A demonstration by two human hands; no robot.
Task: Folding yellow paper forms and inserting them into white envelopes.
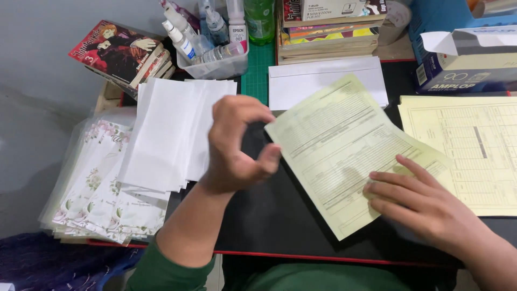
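Note:
A pale yellow printed form (344, 151) lies tilted on the black desk mat (280, 221). My left hand (234, 145) hovers at the form's left edge, fingers curled, thumb and forefinger pinching that edge. My right hand (420, 202) lies flat on the form's lower right corner, fingers spread and pressing it down. A stack of white envelopes (172, 132) sits just left of my left hand. One white envelope (323, 81) lies behind the form.
A second yellow form (468, 145) lies at the right. Floral cards in clear sleeves (102, 183) are piled at the left. Behind stand a book stack (328, 29), a tray of ink bottles (212, 40), a comic book (121, 51) and an open blue box (463, 48).

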